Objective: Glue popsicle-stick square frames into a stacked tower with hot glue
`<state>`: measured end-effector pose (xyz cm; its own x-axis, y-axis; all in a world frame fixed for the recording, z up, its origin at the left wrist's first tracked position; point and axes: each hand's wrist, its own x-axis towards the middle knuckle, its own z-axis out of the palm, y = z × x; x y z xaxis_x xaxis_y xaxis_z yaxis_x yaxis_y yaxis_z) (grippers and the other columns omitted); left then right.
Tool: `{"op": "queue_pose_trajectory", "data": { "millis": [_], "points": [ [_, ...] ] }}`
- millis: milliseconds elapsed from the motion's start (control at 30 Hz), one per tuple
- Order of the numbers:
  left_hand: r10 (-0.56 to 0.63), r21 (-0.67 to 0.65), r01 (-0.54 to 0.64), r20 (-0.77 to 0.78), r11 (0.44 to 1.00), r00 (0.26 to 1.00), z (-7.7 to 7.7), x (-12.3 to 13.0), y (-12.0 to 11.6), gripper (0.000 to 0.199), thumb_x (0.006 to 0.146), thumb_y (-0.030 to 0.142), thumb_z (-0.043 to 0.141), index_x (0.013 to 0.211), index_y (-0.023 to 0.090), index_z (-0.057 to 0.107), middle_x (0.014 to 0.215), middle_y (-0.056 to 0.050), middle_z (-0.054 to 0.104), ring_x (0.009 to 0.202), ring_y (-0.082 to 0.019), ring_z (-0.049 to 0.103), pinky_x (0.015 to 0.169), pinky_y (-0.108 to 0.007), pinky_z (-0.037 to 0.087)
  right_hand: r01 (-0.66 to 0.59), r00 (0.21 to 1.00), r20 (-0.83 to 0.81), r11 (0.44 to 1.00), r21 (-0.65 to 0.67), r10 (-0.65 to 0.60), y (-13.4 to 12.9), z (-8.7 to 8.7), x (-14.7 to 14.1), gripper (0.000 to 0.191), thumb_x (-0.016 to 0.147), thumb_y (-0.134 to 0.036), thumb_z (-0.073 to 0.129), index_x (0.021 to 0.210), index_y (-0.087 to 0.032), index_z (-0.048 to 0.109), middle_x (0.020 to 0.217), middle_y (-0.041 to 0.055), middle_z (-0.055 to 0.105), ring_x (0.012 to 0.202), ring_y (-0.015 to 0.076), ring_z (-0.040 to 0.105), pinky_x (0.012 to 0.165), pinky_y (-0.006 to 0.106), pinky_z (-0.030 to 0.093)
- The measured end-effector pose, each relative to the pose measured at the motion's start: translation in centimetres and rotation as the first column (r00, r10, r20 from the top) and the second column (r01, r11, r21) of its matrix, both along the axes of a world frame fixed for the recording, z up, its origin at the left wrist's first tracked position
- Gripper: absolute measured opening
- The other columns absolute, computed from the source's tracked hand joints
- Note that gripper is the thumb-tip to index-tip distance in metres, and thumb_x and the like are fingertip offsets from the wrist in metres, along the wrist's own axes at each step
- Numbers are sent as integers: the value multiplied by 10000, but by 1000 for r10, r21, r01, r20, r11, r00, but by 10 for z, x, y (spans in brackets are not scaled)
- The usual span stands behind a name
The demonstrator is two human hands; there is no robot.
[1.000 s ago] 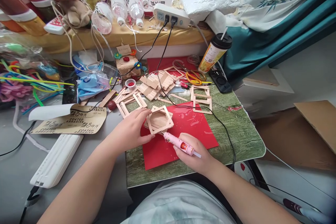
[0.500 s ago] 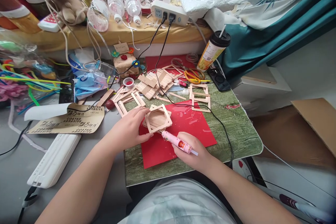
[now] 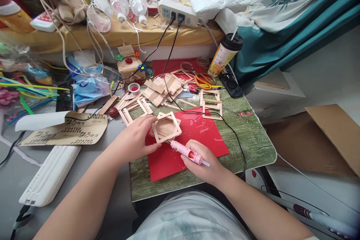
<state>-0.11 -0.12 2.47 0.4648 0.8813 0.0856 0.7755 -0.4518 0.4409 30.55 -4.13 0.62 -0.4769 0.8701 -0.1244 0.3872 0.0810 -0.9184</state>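
Note:
My left hand [image 3: 137, 135] grips the left side of a small box of stacked popsicle sticks [image 3: 165, 135], thumb at its near edge and fingers on its far left. The box has a square stick frame on top and a solid stick floor. Wrapped in my right hand [image 3: 204, 161] is a pink hot glue gun [image 3: 182, 150], a clear glue stick poking from its back end. Its nozzle meets the near edge of the box; the exact contact is too small to tell. Under the box lies a red sheet [image 3: 197, 135].
Behind are a pile of popsicle sticks [image 3: 165, 88], a ladder-like stick frame [image 3: 210, 105], orange-handled scissors [image 3: 205, 81] and a lidded drink cup [image 3: 226, 54]. A black cord [image 3: 225, 120] crosses the red sheet's far side. Sandpaper [image 3: 70, 129] and a white power strip [image 3: 50, 176] lie left.
The whole view has shifted slightly, so things appear a little further left. Both hands keep their holds, and the nozzle stays at the box's near edge.

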Motion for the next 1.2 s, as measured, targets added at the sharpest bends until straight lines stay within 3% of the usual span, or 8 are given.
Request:
{"op": "queue_pose_trajectory", "data": {
  "millis": [167,533,1200],
  "points": [
    [0,4,0,7,1000,1000,0,1,0,752,937,510,756,1560,219,453,1593,-187,570,1500,-394,545,1220,-548,505,21,999,-25,1000,-11,-22,-1,7,-1,162,951,-182,666,870,-249,542,913,6,570,782,183,578,709,331,430],
    [-4,19,4,5,1000,1000,-1,1,1,744,951,560,744,1541,219,446,1591,-192,565,1466,-389,578,1184,-540,533,53,998,29,998,24,-53,-3,1,-4,293,938,-160,664,778,-251,437,809,-32,488,694,155,500,644,318,356],
    [0,-4,0,-8,1000,1000,0,1,1,761,934,529,766,1550,220,444,1590,-180,570,1473,-381,569,1197,-544,526,23,995,93,998,56,-28,-1,-5,-5,355,936,-173,646,755,-257,352,769,-40,421,671,156,431,633,335,275]
  ]
}}
